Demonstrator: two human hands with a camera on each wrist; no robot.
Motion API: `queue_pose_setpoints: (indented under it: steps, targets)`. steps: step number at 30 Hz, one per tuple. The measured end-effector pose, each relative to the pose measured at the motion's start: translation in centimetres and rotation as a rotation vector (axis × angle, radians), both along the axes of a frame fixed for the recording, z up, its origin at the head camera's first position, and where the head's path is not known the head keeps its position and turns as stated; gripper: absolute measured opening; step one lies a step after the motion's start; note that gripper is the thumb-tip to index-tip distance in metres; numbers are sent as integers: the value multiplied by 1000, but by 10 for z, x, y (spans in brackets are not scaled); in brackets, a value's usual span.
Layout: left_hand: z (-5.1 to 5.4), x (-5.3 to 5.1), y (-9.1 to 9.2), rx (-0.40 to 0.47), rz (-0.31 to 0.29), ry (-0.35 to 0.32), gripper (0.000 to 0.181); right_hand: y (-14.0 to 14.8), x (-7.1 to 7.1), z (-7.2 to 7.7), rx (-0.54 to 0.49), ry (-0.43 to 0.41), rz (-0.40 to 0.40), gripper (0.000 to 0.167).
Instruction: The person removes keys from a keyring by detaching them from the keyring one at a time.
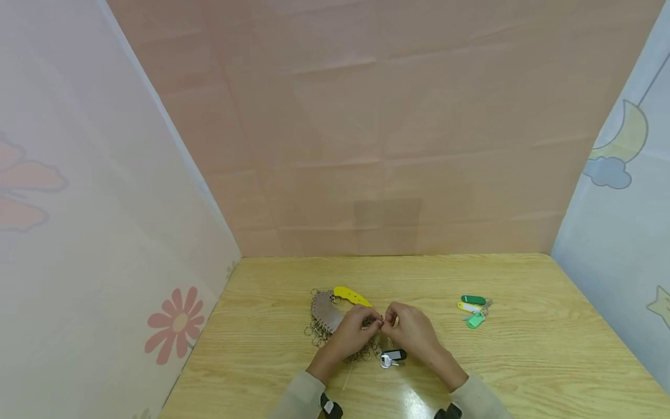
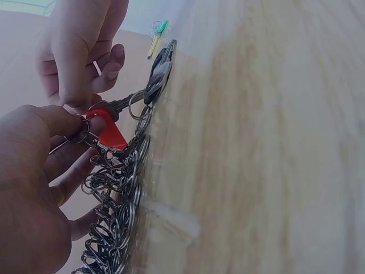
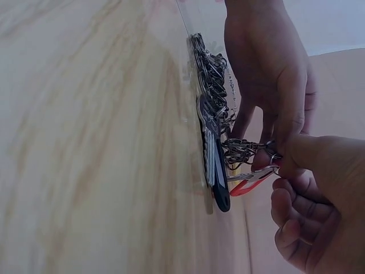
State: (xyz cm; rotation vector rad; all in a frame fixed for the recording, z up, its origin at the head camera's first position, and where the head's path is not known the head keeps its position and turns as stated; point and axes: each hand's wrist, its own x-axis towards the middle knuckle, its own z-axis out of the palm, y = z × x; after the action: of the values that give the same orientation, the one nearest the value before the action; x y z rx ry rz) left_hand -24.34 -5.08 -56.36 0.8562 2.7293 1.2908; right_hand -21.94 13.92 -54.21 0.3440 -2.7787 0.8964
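My left hand [image 1: 352, 333] and right hand [image 1: 413, 331] meet fingertip to fingertip over the table. Between them is a red key tag [image 2: 112, 135] with a key [image 2: 126, 103]. In the left wrist view, the left thumb and fingers pinch a small metal ring by the tag. The right fingers pinch the tag's ring end, partly hidden by the fingertips. Under the left hand lies a curved grey plate [image 1: 325, 311] with many metal rings [image 2: 114, 217] along its edge. Its yellow handle [image 1: 352, 295] points right. A black key tag [image 1: 394, 354] with a silver key [image 1: 386, 361] rests just below the hands.
Further right on the wooden table [image 1: 549, 349] lie a dark green tag [image 1: 473, 299], a yellow tag [image 1: 469, 306] and a light green tag [image 1: 475, 320], with keys. A thin pale strip [image 1: 348, 376] is below the left hand. Fabric walls stand at the back and both sides.
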Motion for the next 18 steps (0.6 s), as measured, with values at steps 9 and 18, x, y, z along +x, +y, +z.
queue_pose_setpoints:
  steps: [9, 18]
  targets:
    - [0, 1, 0, -1, -4, 1, 16, 3, -2, 2, 24, 39, 114, 21]
    - [2, 1, -1, 21, -27, -13, 20, 7, -3, 0, 95, 149, 219, 25]
